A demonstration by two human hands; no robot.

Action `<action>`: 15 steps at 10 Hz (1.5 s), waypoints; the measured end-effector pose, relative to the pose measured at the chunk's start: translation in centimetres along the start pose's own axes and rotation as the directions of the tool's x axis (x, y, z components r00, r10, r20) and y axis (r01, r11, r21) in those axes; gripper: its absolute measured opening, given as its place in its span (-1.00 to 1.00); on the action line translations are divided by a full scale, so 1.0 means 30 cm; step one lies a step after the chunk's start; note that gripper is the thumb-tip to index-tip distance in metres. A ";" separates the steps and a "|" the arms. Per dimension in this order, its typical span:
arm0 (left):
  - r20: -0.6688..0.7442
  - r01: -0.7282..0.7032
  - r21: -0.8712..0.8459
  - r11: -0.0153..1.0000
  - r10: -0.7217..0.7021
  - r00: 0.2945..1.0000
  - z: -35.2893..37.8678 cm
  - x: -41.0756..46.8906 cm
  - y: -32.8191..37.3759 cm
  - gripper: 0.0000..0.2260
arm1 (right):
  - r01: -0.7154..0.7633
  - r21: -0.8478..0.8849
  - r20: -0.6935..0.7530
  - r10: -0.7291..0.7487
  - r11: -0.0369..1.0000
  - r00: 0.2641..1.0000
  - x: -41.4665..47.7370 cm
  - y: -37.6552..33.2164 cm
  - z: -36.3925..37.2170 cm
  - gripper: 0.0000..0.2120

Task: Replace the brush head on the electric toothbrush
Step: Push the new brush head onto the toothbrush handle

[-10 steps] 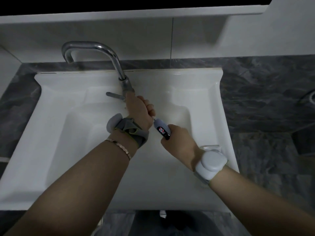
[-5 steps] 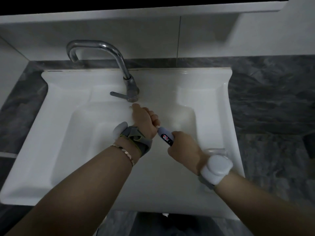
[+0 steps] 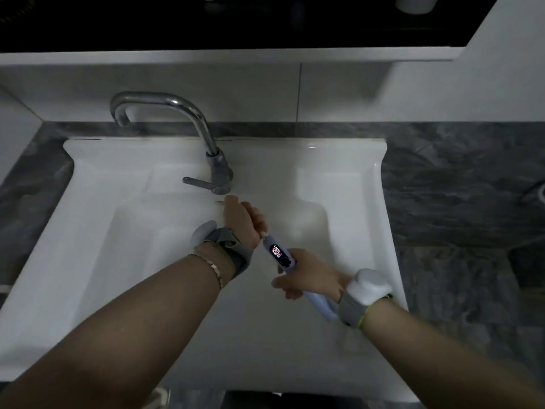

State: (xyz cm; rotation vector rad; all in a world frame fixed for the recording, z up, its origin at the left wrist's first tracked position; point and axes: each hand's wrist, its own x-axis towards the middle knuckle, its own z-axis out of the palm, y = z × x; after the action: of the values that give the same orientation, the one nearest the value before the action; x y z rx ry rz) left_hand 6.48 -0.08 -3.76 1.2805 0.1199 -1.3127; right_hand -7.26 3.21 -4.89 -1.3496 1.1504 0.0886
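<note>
A pale blue electric toothbrush handle with a lit screen and a round button lies slanted over the white sink basin. My right hand wraps around the handle's middle, and its lower end sticks out under my wrist. My left hand is closed around the top end of the toothbrush, where the brush head is; the head itself is hidden inside my fist. Both wrists carry grey straps with pale sensor units.
A chrome tap with a side lever stands at the sink's back, just beyond my left hand. Dark grey marble counter flanks the sink on both sides. A white shelf edge runs above.
Both hands have drawn back from the tap toward me, holding the toothbrush. More of the handle shows now, with its lower end visible below my right hand.
</note>
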 end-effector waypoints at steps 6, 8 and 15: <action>-0.102 -0.144 0.041 0.989 0.147 0.984 -0.025 -0.037 0.083 -0.65 | -0.159 -0.318 -0.265 0.073 0.935 0.961 -0.045 -0.058 0.018 -0.89; -0.012 -0.106 0.206 0.973 0.111 0.994 -0.047 -0.048 0.055 -0.64 | -0.256 0.110 0.027 0.255 0.960 0.967 -0.053 -0.005 0.033 -0.72; 0.745 -0.719 0.459 -0.522 -0.215 0.631 -0.172 -0.192 -0.012 -0.65 | -0.091 -0.711 -0.226 -0.104 0.697 0.969 -0.151 0.119 -0.114 -0.74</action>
State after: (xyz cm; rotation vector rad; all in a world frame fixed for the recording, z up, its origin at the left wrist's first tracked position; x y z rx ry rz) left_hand 7.11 7.44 -1.95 1.7906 -2.5092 -0.7374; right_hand -13.80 4.09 -3.64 -2.1144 1.3928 0.4143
